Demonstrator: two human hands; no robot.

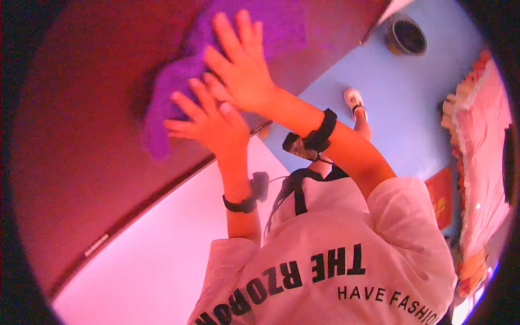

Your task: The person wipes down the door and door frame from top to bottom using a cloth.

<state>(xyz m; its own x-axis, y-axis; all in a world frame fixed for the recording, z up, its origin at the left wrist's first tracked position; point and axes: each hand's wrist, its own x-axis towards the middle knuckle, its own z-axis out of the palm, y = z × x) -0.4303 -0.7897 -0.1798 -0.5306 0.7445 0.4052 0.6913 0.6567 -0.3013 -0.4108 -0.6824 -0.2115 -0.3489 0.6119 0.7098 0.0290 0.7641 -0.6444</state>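
My left hand [211,126] is spread, back up, over a purple cloth [170,81] lying on a dark reddish surface [89,142]. Above and right of it in the view, my right hand [243,69] is spread too, its thumb side overlapping or touching the left hand near the thumb; contact is hard to tell. Neither hand visibly grips anything. Black straps with small devices circle both wrists, one on the left wrist [239,203] and one on the right [325,130]. The hands hide part of the cloth.
A straight dark edge bounds the surface, with a pale panel [162,227] beside it. On the blue floor [390,109] are a round bin [406,36] and a foot in a light shoe [353,98]. Pink frilled fabric [483,134] lies at the right, near a red-orange item [440,199].
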